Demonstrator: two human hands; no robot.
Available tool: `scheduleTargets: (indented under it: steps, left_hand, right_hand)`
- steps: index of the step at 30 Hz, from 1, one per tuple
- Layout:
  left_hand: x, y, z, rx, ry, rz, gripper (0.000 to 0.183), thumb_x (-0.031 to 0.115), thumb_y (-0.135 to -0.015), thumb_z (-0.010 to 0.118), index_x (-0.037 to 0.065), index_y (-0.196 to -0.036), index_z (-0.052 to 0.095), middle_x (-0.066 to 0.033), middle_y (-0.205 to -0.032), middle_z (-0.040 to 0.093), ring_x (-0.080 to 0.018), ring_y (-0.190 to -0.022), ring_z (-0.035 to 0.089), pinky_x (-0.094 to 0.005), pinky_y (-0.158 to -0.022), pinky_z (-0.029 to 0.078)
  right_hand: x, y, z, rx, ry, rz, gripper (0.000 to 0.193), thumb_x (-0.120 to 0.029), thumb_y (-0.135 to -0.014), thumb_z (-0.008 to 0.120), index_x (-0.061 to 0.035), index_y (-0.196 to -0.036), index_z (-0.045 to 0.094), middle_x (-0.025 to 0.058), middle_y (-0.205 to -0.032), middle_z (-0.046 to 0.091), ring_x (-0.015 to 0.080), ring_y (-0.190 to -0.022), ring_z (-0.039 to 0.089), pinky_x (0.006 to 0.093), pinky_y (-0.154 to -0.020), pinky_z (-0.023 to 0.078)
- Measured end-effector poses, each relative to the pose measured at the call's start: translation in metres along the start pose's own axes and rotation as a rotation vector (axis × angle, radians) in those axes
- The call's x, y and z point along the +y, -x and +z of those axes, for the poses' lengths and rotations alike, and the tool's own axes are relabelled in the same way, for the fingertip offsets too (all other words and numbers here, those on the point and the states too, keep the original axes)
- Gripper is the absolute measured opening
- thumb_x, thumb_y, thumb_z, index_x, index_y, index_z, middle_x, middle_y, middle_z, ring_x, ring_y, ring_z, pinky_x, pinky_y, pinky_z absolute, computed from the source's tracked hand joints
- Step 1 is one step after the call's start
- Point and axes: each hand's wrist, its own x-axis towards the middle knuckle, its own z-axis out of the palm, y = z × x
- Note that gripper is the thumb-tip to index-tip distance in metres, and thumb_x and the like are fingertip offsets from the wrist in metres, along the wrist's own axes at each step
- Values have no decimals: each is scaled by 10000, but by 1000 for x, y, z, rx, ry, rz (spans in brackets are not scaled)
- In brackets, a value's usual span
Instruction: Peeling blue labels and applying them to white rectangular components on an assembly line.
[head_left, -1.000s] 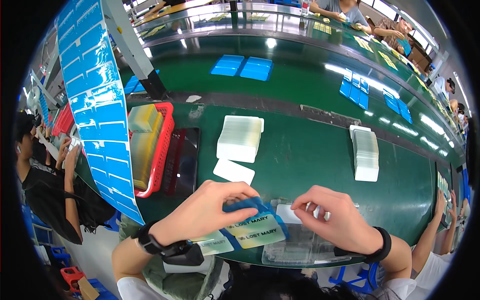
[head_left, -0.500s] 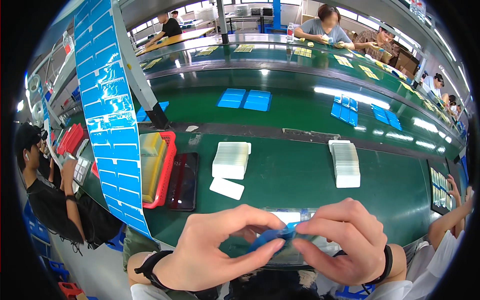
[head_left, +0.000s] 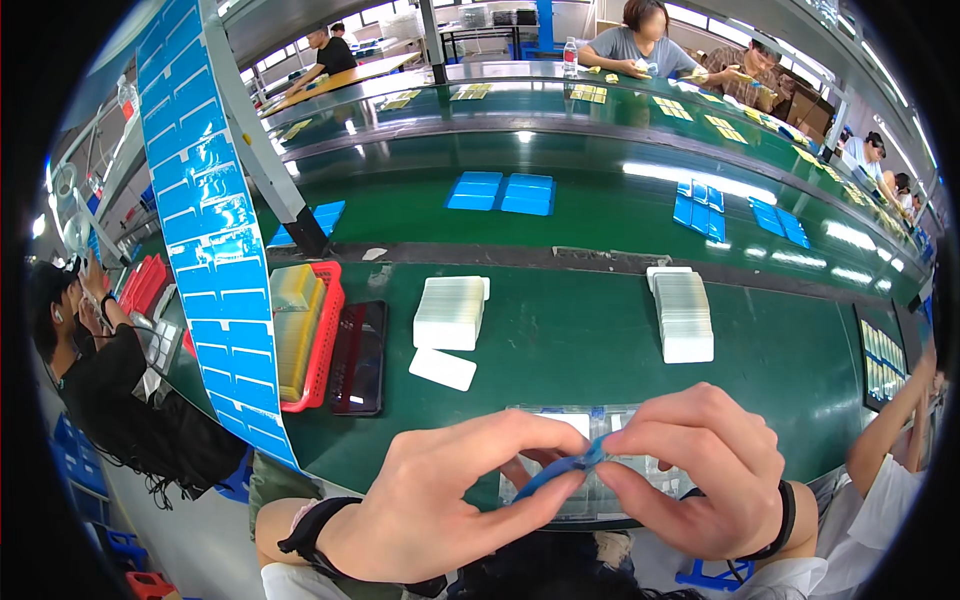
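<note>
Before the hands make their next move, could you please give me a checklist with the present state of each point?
1. Left hand pinching the blue film piece: ok.
2. Right hand pinching its right end: ok.
3. Blue film piece free of creases: cannot tell, the hands cover much of it.
4. Clear plastic tray fully in view: not ok, the hands hide part.
5. Loose white card squared with the left card stack: not ok, it lies askew.
</note>
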Motion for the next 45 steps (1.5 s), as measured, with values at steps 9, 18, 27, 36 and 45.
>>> scheduleTargets:
  steps: [9,18,27,36,45]
  left_hand:
    - [-3,-5,1,32,-61,1,232,-29,-715,715,-22,-933,635,-94,-857,665,-124,-769,646,-248,-688,541]
    - [-14,-6,0,1,-29,49,274,0,-754,688,29,-1016,611,-82,-929,646,-152,-711,629,-241,-605,519]
    - [-8,-8,2,41,-90,0,238,-23,-710,721,1,-932,642,-77,-851,667,-98,-745,634,-224,-661,523]
    - [-8,-9,3,46,-92,19,237,-19,-712,721,4,-933,640,-79,-848,667,-105,-736,637,-231,-665,530]
    - [-8,-8,2,47,-101,12,230,-31,-712,711,2,-928,642,-85,-848,669,-119,-745,648,-236,-657,533]
  right_hand:
    - [6,1,1,3,-22,15,292,24,-612,748,-22,-872,625,92,-793,614,154,-608,602,237,-473,473]
    - [14,1,2,-28,66,-100,304,44,-576,741,-22,-848,622,81,-775,605,173,-605,607,240,-471,475]
    - [7,-6,3,13,188,-107,296,51,-555,719,-13,-824,612,77,-747,564,199,-579,568,264,-456,439]
    - [7,-7,1,-12,238,-213,307,37,-538,725,-4,-826,628,71,-746,549,200,-578,547,265,-451,426]
    - [12,-7,3,-12,242,-238,301,35,-528,718,-3,-811,623,75,-747,548,206,-588,554,267,-451,430]
